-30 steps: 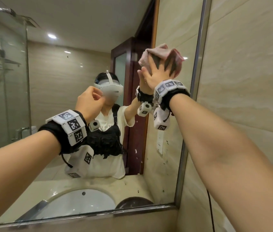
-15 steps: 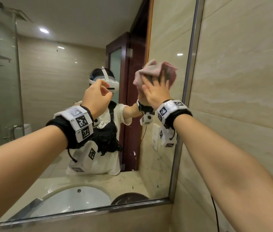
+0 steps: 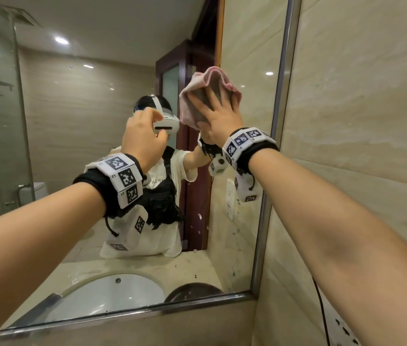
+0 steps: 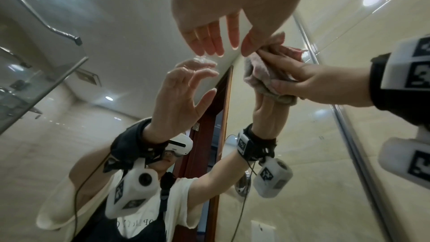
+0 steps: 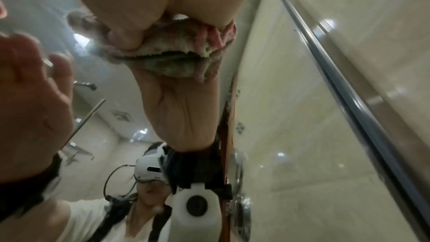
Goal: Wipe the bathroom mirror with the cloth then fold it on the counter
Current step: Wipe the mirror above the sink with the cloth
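Note:
A bunched pink cloth [image 3: 210, 78] lies against the mirror [image 3: 92, 116], left of its metal right frame [image 3: 276, 121]. My right hand [image 3: 222, 118] presses it to the glass with fingers spread flat and the thumb at its lower edge. The left wrist view shows the cloth [image 4: 263, 74] under that hand [image 4: 302, 80]; in the right wrist view the cloth [image 5: 177, 56] bulges below the palm [image 5: 151, 16]. My left hand [image 3: 145, 136] hovers just left of it, fingers relaxed and holding nothing, fingertips [image 4: 216, 43] close to the glass.
A beige tiled wall [image 3: 359, 121] stands right of the mirror frame, with a dark cable [image 3: 322, 308] and a socket low down. The mirror reflects a white sink [image 3: 112, 293], the counter, a glass shower partition and a dark wooden door.
My right hand has slid the cloth down and to the left, away from the mirror's right frame. The left hand stayed raised beside it and its fingers have loosened.

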### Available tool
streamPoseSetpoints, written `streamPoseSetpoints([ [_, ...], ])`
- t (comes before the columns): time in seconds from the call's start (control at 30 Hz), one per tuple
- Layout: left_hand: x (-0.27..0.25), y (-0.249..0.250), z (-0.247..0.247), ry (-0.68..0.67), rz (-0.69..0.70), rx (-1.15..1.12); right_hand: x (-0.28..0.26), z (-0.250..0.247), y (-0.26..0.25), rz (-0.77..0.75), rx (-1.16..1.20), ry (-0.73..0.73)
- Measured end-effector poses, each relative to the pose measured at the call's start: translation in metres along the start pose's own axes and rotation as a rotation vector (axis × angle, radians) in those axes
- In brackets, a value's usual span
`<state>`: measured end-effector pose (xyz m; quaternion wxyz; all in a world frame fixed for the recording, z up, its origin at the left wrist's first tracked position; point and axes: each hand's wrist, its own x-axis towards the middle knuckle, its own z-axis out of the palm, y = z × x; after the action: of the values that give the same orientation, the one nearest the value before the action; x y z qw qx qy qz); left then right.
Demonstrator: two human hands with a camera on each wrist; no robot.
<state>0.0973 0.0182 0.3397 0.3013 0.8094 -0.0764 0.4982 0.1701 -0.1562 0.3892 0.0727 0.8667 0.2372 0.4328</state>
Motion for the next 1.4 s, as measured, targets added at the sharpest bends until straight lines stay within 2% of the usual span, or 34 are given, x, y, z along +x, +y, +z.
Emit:
streamPoseSetpoints([
  [0.1,-0.004,-0.003,0.003,0.011,0.025,0.080,-0.011,0.006,0.005,0.219,0.197,0.102],
  [0.17,-0.008,-0.006,0.006,0.024,0.036,0.085,-0.020,0.016,0.003,0.431,0.296,0.165],
  [0.27,-0.012,-0.007,0.007,0.022,0.044,0.123,-0.033,0.031,-0.005,0.745,0.301,0.204],
  [0.37,-0.015,-0.004,0.006,0.013,0.076,0.266,-0.037,0.034,-0.008,0.823,0.297,0.194],
  [0.5,-0.022,-0.006,0.007,-0.051,0.134,0.444,-0.036,0.033,-0.009,0.781,0.251,0.172],
  [0.57,-0.024,-0.010,0.007,-0.090,0.134,0.487,-0.039,0.034,-0.008,0.663,0.195,0.155],
  [0.7,-0.026,-0.014,0.006,-0.094,0.174,0.515,-0.050,0.041,-0.005,0.086,0.028,0.085],
  [0.77,-0.026,-0.015,0.006,-0.092,0.203,0.503,-0.054,0.049,-0.004,-0.188,-0.073,0.099],
  [0.83,-0.028,-0.017,0.008,-0.081,0.255,0.483,-0.059,0.054,-0.002,-0.366,-0.191,0.125],
  [0.9,-0.031,-0.017,0.013,-0.068,0.366,0.451,-0.062,0.055,-0.002,-0.445,-0.236,0.118],
  [1.0,-0.037,-0.013,0.026,-0.059,0.542,0.392,-0.062,0.047,-0.003,-0.375,-0.047,0.164],
  [1.1,-0.038,0.001,0.035,-0.034,0.540,0.320,-0.065,0.041,-0.006,-0.215,0.314,0.234],
  [1.17,-0.036,0.010,0.039,0.005,0.532,0.299,-0.067,0.038,-0.007,-0.077,0.443,0.273],
  [1.3,-0.033,0.014,0.050,-0.089,0.640,0.353,-0.063,0.034,-0.006,0.031,0.314,0.269],
  [1.4,-0.032,0.013,0.054,-0.083,0.586,0.339,-0.059,0.029,-0.002,0.065,0.158,0.157],
])
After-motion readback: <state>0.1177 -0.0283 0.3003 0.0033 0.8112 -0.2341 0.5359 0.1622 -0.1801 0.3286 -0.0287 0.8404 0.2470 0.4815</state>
